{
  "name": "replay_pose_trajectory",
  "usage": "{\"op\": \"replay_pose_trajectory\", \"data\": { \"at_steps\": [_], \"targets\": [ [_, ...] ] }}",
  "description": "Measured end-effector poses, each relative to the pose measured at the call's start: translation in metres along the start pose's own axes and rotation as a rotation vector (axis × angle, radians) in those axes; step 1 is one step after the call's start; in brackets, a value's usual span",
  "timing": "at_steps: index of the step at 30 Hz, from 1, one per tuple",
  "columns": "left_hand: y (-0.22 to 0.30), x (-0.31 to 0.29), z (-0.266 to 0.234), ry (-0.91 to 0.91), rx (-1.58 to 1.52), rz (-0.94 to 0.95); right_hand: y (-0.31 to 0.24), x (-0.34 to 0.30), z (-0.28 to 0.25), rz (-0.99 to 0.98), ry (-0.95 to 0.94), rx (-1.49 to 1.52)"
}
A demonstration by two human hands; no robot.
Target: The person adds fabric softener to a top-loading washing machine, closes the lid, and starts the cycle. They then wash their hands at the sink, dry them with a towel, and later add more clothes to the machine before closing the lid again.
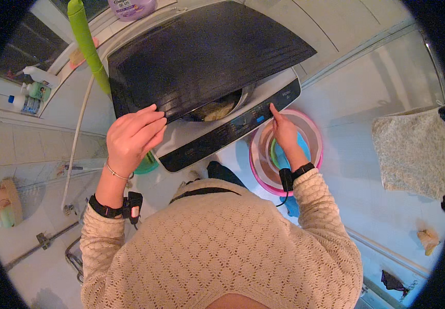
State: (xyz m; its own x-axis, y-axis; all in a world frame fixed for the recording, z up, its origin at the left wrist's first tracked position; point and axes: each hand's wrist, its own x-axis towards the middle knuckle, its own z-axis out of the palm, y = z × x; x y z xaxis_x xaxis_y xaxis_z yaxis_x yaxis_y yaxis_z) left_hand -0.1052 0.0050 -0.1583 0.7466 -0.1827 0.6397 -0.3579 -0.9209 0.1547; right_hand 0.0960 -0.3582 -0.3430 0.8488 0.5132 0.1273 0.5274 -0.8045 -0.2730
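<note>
Here, directly ahead of the person in the cream knit sweater (pixel 217 247), stands the white washing machine (pixel 183 138), its dark lid (pixel 202 59) raised enough to bare part of the drum opening, and there is pale cloth (pixel 221 109) inside! The hands are well apart. On the left, the left hand (pixel 132 136) has the lid clamped at its near corner, fingers bent over the edge, the thumb out of sight. Over on the right, the right hand (pixel 285 133) grips nothing; its index finger stretches out to the black control panel (pixel 217 135), the tip at the panel's right part, near a small lit blue patch. (Whether that fingertip presses or only rests there, one cannot tell.) Below that forearm sits a pink-rimmed basin (pixel 319 141), with smaller vessels nested inside. A long green tube (pixel 92 51) leans by the lid's left side, a purple bottle (pixel 132 9) stands behind, and a speckled grey cloth (pixel 412 153) hangs at far right.
</note>
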Motion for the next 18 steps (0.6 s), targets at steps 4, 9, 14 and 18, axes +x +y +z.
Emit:
{"op": "replay_pose_trajectory", "data": {
  "at_steps": [4, 9, 14, 18],
  "targets": [
    [0.0, -0.001, 0.002, 0.021, 0.011, 0.002, -0.004, 0.0, 0.003, 0.032, -0.059, -0.095],
    [0.0, -0.005, 0.007, 0.008, 0.008, 0.015, -0.023, -0.011, -0.011, 0.052, -0.127, -0.02],
    [0.002, -0.012, 0.013, -0.004, -0.016, 0.02, -0.029, -0.04, -0.005, -0.013, -0.117, 0.047],
    [0.004, -0.016, 0.018, -0.021, -0.023, 0.027, -0.034, -0.05, -0.003, -0.017, -0.133, 0.052]
  ]
}}
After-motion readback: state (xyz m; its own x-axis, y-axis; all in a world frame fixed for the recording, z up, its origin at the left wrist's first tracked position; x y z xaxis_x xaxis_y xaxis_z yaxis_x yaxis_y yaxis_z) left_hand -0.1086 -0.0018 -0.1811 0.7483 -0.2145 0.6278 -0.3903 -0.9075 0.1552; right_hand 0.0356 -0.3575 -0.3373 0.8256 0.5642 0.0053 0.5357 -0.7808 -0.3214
